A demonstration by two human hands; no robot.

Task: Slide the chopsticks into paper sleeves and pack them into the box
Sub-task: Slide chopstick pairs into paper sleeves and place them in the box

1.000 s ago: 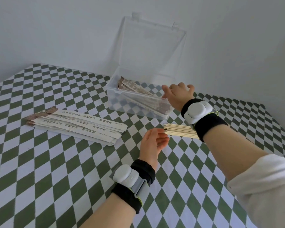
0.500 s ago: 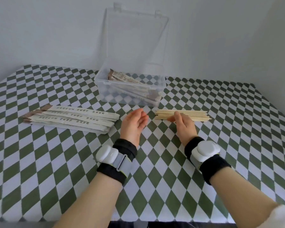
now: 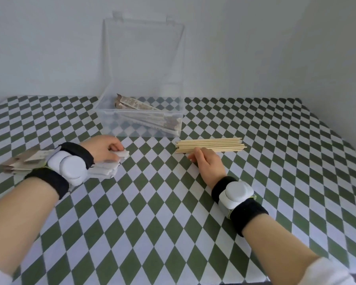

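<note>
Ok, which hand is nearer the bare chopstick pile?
Right. The right hand is at the near edge of the chopstick pile; the left hand is well to its left, pinching a paper sleeve.

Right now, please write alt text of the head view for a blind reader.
Left hand pinches a paper sleeve at the sleeve pile; right hand touches the bare chopsticks. Behind, an open clear box holds sleeved pairs.

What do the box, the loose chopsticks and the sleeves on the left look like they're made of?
Box: clear, glossy rigid plastic; the checked tabletop shows through its walls. Chopsticks: pale, matte wood or bamboo, I can't tell which. Sleeves: thin matte paper, white with brown printed ends, lying flat.
</note>
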